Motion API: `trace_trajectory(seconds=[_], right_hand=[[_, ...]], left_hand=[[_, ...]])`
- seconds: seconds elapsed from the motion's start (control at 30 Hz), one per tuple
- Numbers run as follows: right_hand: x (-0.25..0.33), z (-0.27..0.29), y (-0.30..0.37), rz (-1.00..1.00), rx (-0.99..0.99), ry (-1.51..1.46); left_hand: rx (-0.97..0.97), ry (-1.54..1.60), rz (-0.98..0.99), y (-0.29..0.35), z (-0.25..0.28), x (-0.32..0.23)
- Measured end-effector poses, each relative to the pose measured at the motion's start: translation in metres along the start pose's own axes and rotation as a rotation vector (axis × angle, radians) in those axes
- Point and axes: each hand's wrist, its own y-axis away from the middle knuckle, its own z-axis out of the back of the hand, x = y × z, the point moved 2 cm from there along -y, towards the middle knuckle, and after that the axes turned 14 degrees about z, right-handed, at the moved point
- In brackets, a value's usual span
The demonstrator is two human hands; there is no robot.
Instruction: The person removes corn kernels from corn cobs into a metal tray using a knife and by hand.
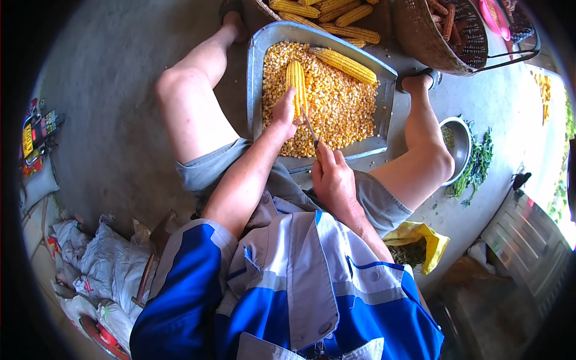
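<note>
My left hand (284, 113) is closed around the lower part of a yellow corn cob (295, 78), which points away from me above a metal scoop-shaped pan (255, 90). In my right hand (334, 179) is the handle of a thin metal tool (309, 125), screwdriver-like in shape. Its tip meets the near end of the cob beside my left fingers; the exact contact is too small to make out. Loose corn kernels (339, 114) cover most of the pan's floor. Another whole corn cob (344, 64) lies on them toward the far right side.
Beyond the pan several corn cobs (336, 13) are heaped. A wicker basket (414, 33) with reddish stripped cobs stands at the far right. To the right are a metal bowl (465, 144), green leaves (480, 159) and a yellow bag (437, 246); white sacks (114, 267) lie at left.
</note>
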Motion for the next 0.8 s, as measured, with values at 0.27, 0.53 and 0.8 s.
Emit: trace_trajectory(seconds=[0.27, 0.53, 0.8], right_hand=[[0.005, -0.009, -0.02, -0.069, -0.036, 0.006], [-0.043, -0.035, -0.073, 0.004, -0.135, 0.024], [-0.003, -0.021, -0.01, -0.099, -0.19, -0.154]], left_hand=[[0.0, -0.067, -0.099, -0.007, 0.0, 0.001], [0.098, 0.171, -0.092, -0.021, 0.0, 0.014], [0.026, 0.064, -0.094, -0.008, -0.001, 0.004]])
